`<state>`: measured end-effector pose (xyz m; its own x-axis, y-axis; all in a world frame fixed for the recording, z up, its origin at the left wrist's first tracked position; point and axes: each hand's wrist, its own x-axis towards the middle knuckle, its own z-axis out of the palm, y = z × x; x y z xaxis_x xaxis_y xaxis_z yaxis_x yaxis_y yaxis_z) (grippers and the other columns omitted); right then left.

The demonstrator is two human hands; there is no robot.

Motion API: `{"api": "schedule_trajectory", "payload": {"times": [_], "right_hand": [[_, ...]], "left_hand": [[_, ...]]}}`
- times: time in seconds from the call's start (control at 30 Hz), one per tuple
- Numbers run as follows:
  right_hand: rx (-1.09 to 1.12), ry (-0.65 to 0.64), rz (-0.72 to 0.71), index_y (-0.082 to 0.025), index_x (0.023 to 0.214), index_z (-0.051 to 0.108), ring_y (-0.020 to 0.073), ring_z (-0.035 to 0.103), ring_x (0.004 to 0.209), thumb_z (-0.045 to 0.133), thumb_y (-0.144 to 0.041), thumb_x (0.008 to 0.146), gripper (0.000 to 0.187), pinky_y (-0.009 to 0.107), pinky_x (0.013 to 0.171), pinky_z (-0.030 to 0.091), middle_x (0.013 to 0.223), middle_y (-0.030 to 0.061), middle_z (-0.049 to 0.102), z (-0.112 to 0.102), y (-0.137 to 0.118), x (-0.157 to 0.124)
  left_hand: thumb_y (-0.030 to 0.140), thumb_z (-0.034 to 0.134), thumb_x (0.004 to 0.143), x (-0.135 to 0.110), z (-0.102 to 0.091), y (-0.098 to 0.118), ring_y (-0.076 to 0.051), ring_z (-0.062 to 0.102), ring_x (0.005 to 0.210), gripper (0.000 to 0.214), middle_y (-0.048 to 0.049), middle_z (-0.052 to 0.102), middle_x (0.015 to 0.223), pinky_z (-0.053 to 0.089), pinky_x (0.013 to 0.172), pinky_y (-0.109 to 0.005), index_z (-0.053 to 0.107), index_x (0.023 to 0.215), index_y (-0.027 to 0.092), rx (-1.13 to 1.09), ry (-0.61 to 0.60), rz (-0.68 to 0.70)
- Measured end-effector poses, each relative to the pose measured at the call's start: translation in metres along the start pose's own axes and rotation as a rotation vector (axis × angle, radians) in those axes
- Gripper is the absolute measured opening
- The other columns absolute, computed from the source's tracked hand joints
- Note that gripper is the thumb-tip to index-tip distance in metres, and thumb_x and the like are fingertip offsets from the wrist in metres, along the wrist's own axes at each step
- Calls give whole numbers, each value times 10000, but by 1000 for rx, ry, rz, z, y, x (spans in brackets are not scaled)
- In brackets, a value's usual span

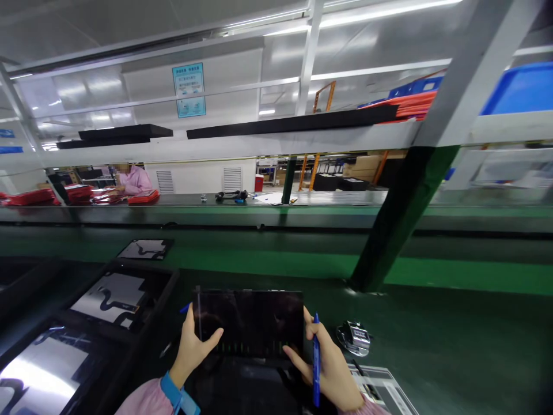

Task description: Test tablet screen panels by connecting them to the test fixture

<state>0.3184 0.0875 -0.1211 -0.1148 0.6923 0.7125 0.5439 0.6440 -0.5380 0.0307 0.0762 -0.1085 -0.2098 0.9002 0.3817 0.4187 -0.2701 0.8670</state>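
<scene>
A dark glossy display panel is held tilted up above the green bench, near the bottom middle. My left hand grips its left edge, thumb on the front face. My right hand steadies the panel's lower right corner with the index finger while a blue pen is clasped upright in the other fingers. A blue strap sits on my left wrist above a pink sleeve.
Black trays with silvery panels and flex cables lie at the left. A metal hand counter and a printed sheet sit at the right. A dark slanted post rises beyond. A person in pink works at the far left.
</scene>
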Motion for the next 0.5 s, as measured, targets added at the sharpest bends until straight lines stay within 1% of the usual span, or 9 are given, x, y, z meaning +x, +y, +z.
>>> {"api": "schedule_trajectory", "payload": {"times": [0.07,0.13,0.23,0.3,0.37,0.43,0.5], "right_hand": [[6,0,7,-279,844,347,307,663,1060,645,-320,820,301,383,775,569,1362,200,550,0,-1,0],[41,-20,40,-281,854,335,304,642,1106,646,-331,823,316,372,793,561,1360,205,548,-1,-3,1],[150,-47,112,-284,869,321,298,592,1184,647,-360,834,336,377,857,538,1373,201,536,-5,-6,2],[245,-51,164,-281,882,326,288,573,1209,646,-373,845,335,380,896,518,1389,190,524,-9,-9,1],[373,-33,220,-279,894,340,273,564,1219,639,-374,860,316,367,910,510,1391,165,528,-12,-12,1],[514,1,302,-280,893,366,268,565,1217,655,-367,855,304,359,908,516,1357,122,565,-14,-17,2],[610,45,381,-289,877,385,273,590,1182,659,-367,848,286,366,874,543,1288,81,617,-15,-22,5]], "left_hand": [[370,716,719,0,0,1,-340,551,1211,711,-149,602,1244,395,1068,-508,408,1325,161,2,-9,-8],[381,722,713,0,-1,4,-345,519,1248,747,-161,575,1293,382,1081,-499,393,1345,157,-9,-23,-39],[424,723,714,1,-6,8,-342,340,1389,863,-195,427,1450,283,1146,-482,313,1416,135,-71,-76,-130],[456,700,745,2,-10,11,-314,241,1435,880,-179,325,1526,217,1174,-460,271,1450,147,-174,-144,-198],[497,662,776,3,-13,14,-292,193,1452,862,-142,278,1560,184,1186,-442,263,1466,171,-321,-204,-279],[553,624,788,3,-15,18,-284,134,1464,844,-112,265,1572,152,1192,-443,285,1467,184,-450,-215,-398],[570,604,796,4,-15,23,-272,110,1468,799,-91,299,1561,138,1197,-429,339,1450,197,-543,-194,-492]]}}
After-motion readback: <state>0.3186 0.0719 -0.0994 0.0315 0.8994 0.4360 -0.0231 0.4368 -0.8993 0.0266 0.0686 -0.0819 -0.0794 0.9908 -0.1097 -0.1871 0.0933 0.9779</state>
